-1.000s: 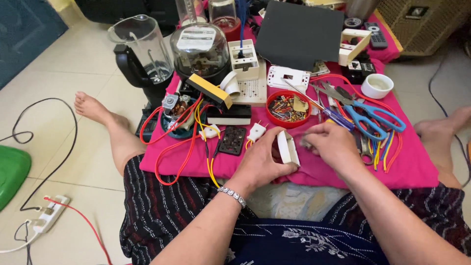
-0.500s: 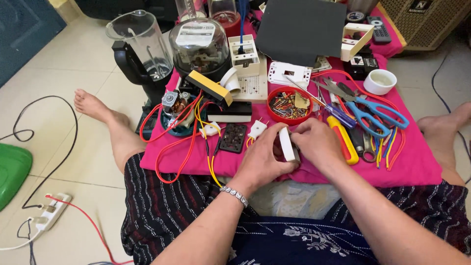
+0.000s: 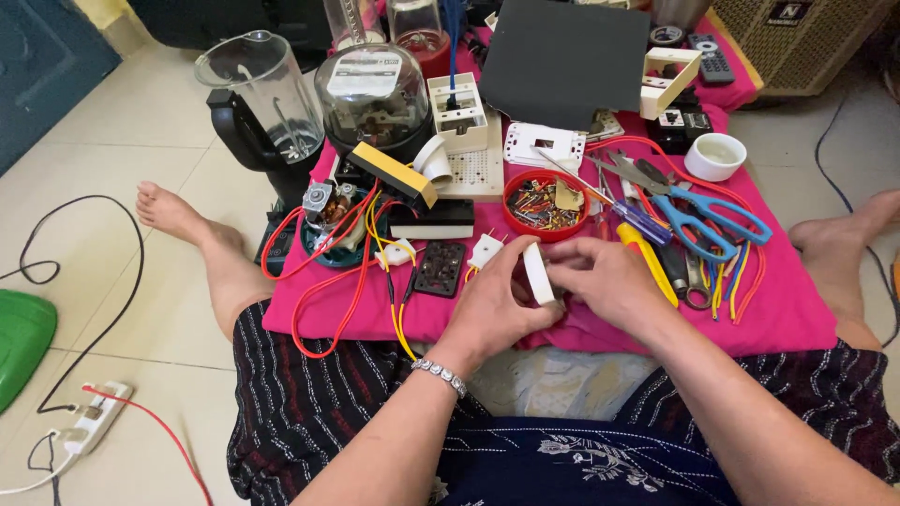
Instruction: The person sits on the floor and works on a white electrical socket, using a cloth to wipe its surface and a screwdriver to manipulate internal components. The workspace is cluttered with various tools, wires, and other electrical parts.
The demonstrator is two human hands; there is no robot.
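A small white plastic part, flat and with rounded edge, stands on its edge between the two hands, over the near side of the pink cloth. The left hand closes on it from the left, thumb on the top, and the right hand closes on it from the right. The lower half of the part is hidden behind the fingers, so I cannot tell what kind of piece it is, or whether something is under it.

Just left of the left hand lie one white plug with two metal pins and one dark square plate with holes. Behind the hands sits one red bowl full of small screws and wire ends; they are too small to count. To the right of the right hand lie one yellow-handled tool, partly covered by the hand, one pair of blue scissors and one white cup.

Further back stand one blender jug on a black base, one round glass-covered meter and one dark board, cut by the top edge. Two bare feet show, one on each side. On the floor at the left lies one white power strip with a red wire.
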